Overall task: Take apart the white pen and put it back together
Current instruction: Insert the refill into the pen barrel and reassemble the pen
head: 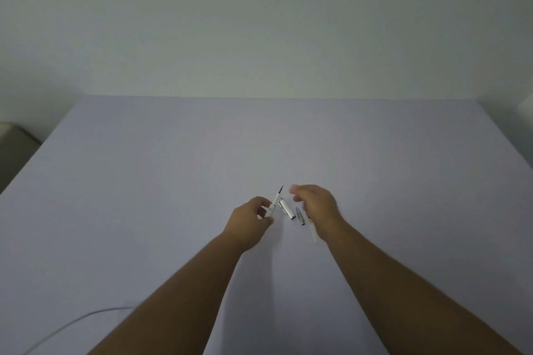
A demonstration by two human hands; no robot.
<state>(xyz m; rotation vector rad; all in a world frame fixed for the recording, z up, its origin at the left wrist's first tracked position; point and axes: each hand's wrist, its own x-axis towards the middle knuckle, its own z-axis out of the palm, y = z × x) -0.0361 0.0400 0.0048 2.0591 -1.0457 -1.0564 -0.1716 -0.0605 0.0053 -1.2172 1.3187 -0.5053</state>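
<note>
Forearms: both reach in from the bottom edge, nearest the camera, and converge toward mid-table.
Refill: a white piece with a dark tip [276, 201], pinched in the left hand [251, 220]; tip points to about 1 o'clock, raised off the table, likely so the other parts can be slid back over it.
Left hand: fingers curled, thumb and fingertips closed on the lower end of the refill; wrist roughly level.
Barrel: white and silver tube [286, 208] lying flat just beside the refill at its 3 o'clock, set within easy reach.
Cone: small grey tip piece [300, 215] lying at 3 o'clock of the barrel, apart from it.
Right hand [315, 202]: hovers palm down over the parts, fingers loosely bent and blurred; it appears to hold nothing.
Slim piece: pale, yellow-marked [312, 229], partly hidden under the right wrist.
Cable: white [72, 323], at 7 o'clock, well apart.
Table [173, 167]: plain lavender.
</note>
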